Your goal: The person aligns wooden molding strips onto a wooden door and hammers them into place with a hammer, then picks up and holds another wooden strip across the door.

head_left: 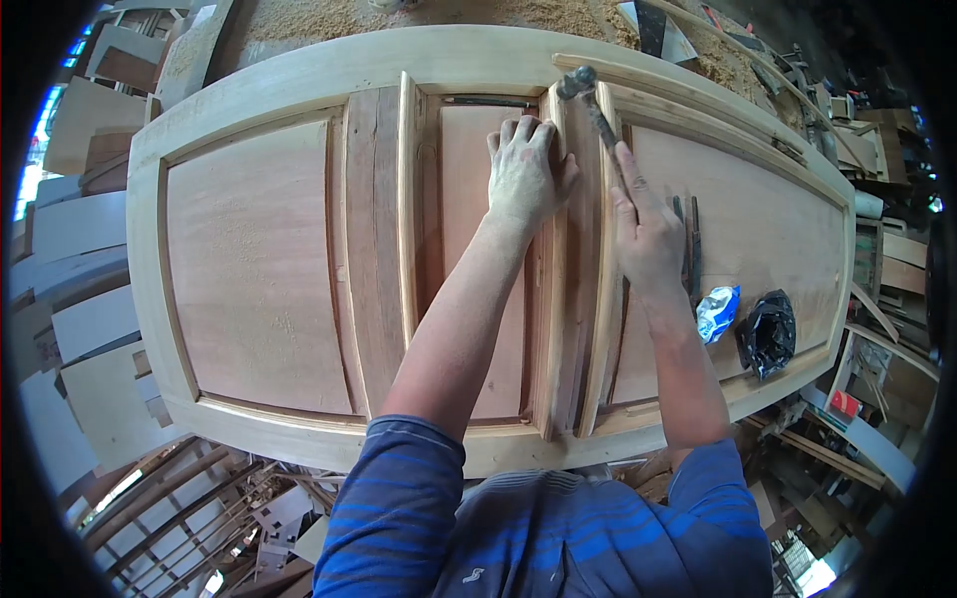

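Both my hands are over the wooden door, which lies flat in front of me, its frame pale and its panels pinkish. My left hand is at the far part of the door's middle panel, fingers bent and partly closed, thumb out toward the pale moulding strip along that panel's right side; whether it grips anything beneath the fingers I cannot tell. My right hand is closed around the handle of a hammer, above the left part of the door's right panel. The hammer's dark head is near the strip's far end, toward the door's far rail; contact unclear. A second strip runs along the left side of the door's middle panel. A pencil lies at that panel's far end, just beyond my left fingers. On the door's right panel: slim dark tools beside my right wrist, then a blue-and-white packet, and a crumpled black bag near the packet. Sawdust is scattered beyond the door's far edge.
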Tool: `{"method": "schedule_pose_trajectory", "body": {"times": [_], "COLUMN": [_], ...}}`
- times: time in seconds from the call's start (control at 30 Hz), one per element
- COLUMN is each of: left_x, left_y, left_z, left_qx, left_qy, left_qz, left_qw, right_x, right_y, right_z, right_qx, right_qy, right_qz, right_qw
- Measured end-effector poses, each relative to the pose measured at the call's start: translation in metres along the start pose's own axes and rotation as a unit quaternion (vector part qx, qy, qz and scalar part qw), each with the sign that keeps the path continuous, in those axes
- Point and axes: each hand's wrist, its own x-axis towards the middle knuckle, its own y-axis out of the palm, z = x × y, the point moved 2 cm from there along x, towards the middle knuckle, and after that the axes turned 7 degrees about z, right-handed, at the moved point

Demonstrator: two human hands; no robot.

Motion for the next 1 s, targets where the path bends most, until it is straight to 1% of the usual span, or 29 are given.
{"method": "schedule_pose_trajectory", "body": {"times": [0.07, 0.17, 0.23, 0.27, 0.3, 0.4, 0.47, 0.53, 0.6, 0.67, 0.73, 0.8, 0.83, 0.9, 1.0], "left_x": [-0.003, -0.003, -0.002, -0.002, -0.003, -0.001, -0.005, -0.003, -0.003, -0.003, -0.001, -0.002, -0.003, -0.005, -0.002], "left_y": [0.001, 0.001, 0.003, 0.003, 0.001, 0.001, 0.002, 0.006, 0.005, 0.005, 0.0, 0.005, 0.007, 0.007, 0.001], "left_z": [0.0, 0.003, 0.002, 0.001, 0.0, 0.002, 0.002, 0.003, 0.002, 0.004, 0.002, 0.002, 0.004, 0.005, 0.0], "left_qx": [-0.009, -0.011, -0.004, -0.001, 0.003, 0.003, -0.002, -0.005, -0.001, 0.013, 0.016, 0.001, -0.005, -0.008, 0.006], "left_qy": [-0.004, 0.0, 0.0, 0.005, 0.011, 0.004, -0.004, 0.002, 0.014, 0.02, 0.011, -0.012, 0.003, 0.011, 0.02], "left_qz": [0.007, 0.004, 0.0, -0.006, -0.011, -0.003, 0.002, -0.006, -0.017, -0.019, -0.015, 0.014, -0.013, -0.028, -0.03], "left_qw": [1.0, 1.0, 1.0, 1.0, 1.0, 1.0, 1.0, 1.0, 1.0, 1.0, 1.0, 1.0, 1.0, 1.0, 0.999], "right_x": [-0.002, -0.001, 0.001, -0.002, -0.003, 0.002, 0.0, -0.001, 0.002, 0.006, 0.006, 0.003, 0.002, 0.0, 0.002], "right_y": [-0.01, -0.001, 0.003, 0.004, 0.005, -0.006, -0.011, -0.006, 0.008, 0.0, -0.002, -0.013, -0.017, 0.01, 0.008], "right_z": [0.014, 0.012, 0.009, 0.008, 0.007, 0.001, 0.01, 0.007, -0.001, 0.007, 0.007, 0.018, 0.023, 0.008, 0.004], "right_qx": [0.073, 0.109, 0.075, 0.042, 0.01, -0.009, 0.033, 0.038, 0.007, -0.034, 0.035, 0.057, 0.068, 0.064, 0.011], "right_qy": [-0.023, -0.094, -0.063, 0.0, 0.065, -0.063, -0.087, -0.093, -0.088, -0.002, -0.065, -0.067, -0.067, -0.072, -0.021], "right_qz": [-0.078, -0.196, -0.138, -0.038, 0.064, -0.066, -0.163, -0.176, -0.108, 0.031, -0.05, -0.148, -0.197, -0.191, -0.03], "right_qw": [0.994, 0.97, 0.986, 0.998, 0.996, 0.996, 0.982, 0.979, 0.99, 0.999, 0.996, 0.985, 0.976, 0.977, 0.999]}}
